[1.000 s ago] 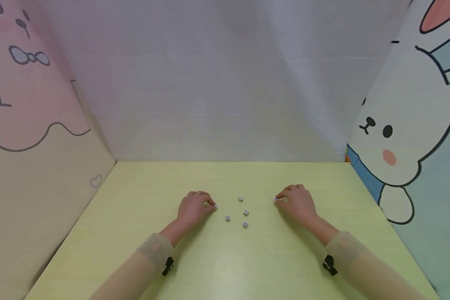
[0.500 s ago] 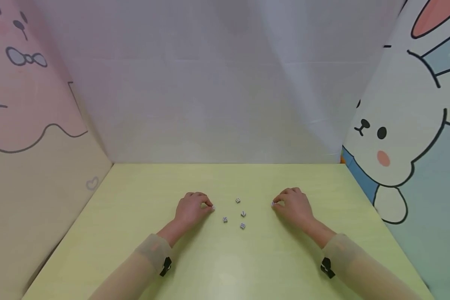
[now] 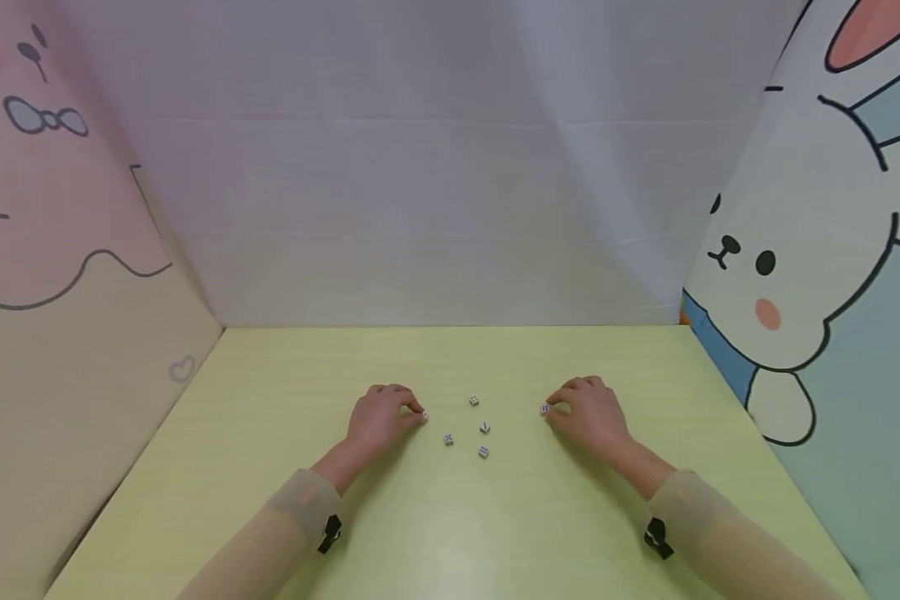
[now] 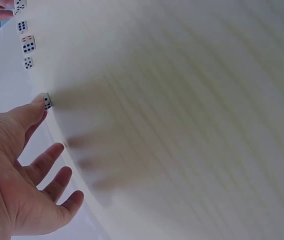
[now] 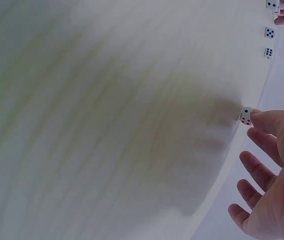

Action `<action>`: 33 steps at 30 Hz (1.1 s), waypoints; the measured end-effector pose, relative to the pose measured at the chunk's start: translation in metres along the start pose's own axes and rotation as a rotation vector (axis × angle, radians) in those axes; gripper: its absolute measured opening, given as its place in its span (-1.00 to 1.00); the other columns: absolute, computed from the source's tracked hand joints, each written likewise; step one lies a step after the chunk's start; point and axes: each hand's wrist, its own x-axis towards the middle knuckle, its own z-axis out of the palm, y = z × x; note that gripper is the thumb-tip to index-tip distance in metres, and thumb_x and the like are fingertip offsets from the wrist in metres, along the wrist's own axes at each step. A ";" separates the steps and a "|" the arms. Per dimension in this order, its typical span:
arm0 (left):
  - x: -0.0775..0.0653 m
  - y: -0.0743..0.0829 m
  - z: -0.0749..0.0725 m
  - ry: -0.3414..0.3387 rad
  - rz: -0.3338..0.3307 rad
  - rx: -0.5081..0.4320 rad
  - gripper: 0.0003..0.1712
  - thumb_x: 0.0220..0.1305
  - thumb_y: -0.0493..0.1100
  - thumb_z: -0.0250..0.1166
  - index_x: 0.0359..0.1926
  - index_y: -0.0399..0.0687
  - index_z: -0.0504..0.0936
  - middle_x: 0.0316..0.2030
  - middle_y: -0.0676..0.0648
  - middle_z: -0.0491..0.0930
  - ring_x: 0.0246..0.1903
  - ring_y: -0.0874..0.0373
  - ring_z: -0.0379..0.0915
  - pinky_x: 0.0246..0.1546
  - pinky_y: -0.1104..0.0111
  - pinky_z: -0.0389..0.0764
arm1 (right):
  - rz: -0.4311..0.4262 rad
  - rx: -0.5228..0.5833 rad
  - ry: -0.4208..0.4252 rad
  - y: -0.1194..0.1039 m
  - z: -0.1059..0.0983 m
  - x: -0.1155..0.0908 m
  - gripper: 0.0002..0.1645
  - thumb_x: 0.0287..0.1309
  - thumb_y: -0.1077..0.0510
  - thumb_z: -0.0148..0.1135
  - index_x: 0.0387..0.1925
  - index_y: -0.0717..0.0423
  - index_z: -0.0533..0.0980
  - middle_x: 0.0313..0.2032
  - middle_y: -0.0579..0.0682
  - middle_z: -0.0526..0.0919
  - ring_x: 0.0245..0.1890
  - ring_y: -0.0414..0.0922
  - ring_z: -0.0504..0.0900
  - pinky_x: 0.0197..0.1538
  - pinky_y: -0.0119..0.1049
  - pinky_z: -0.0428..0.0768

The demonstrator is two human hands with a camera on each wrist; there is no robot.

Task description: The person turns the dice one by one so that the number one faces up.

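A person's left hand is pinching one white die between thumb and fingers, and the right hand is likewise pinching a second die. Four loose dice are lying on the pale yellow surface between the two hands, each apart from the others, making six dice in all. Two beige sleeves are covering the forearms.
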 end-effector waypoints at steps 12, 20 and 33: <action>0.001 0.001 -0.002 -0.022 -0.008 -0.006 -0.93 0.27 0.05 0.48 -0.29 0.26 0.78 0.12 -0.01 0.64 0.23 -0.22 0.42 0.17 -0.12 0.46 | -0.036 -0.014 -0.015 -0.001 -0.004 0.005 -0.86 0.22 0.01 0.46 -0.27 -0.04 0.77 -0.04 0.09 0.66 0.14 0.28 0.45 0.10 0.29 0.45; 0.001 0.002 -0.003 -0.027 -0.014 -0.003 -0.94 0.27 0.04 0.48 -0.30 0.27 0.79 0.12 -0.01 0.64 0.23 -0.21 0.42 0.17 -0.13 0.46 | -0.036 -0.012 -0.035 -0.003 -0.008 0.007 -0.88 0.21 0.04 0.47 -0.27 -0.03 0.78 -0.04 0.10 0.66 0.15 0.29 0.44 0.12 0.30 0.43; 0.001 0.001 -0.003 -0.022 -0.009 -0.017 -0.93 0.26 0.04 0.48 -0.28 0.24 0.80 0.12 -0.03 0.65 0.22 -0.22 0.43 0.17 -0.13 0.47 | -0.052 -0.049 -0.039 -0.003 -0.003 0.011 -0.94 0.16 0.06 0.51 -0.39 -0.09 0.77 -0.08 0.06 0.67 0.12 0.25 0.47 0.09 0.27 0.46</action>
